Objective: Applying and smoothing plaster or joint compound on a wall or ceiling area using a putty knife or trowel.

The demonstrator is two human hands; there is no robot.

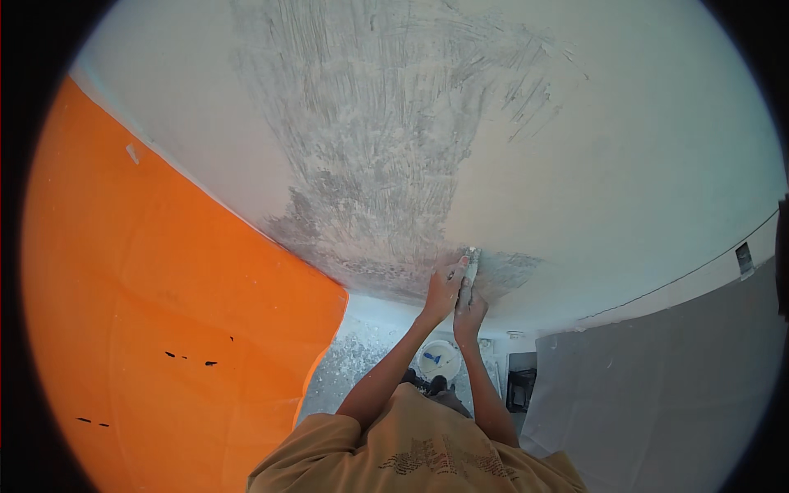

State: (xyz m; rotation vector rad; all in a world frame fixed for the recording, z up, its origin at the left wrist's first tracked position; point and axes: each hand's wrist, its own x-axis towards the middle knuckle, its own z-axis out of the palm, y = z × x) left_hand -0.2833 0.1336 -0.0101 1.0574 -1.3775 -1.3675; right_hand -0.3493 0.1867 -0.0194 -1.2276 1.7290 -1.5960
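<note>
Hands, left (445, 289) and right (470, 316), both clasp a scraper (468, 275) mid-frame, doubling pressure on the scraped grey patch (386, 164)

A tan short-sleeved shirt (411, 448) with a dark printed design — forearms bare, hands ungloved.

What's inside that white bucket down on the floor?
The white bucket holds pale material and something blue. The person's arms and dark shoes crowd its edge, so part of the rim is hidden.

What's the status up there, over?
Left hand and right hand both gripping scraper. Blade on the scraped grey patch of ceiling. Nothing in the way.
</note>
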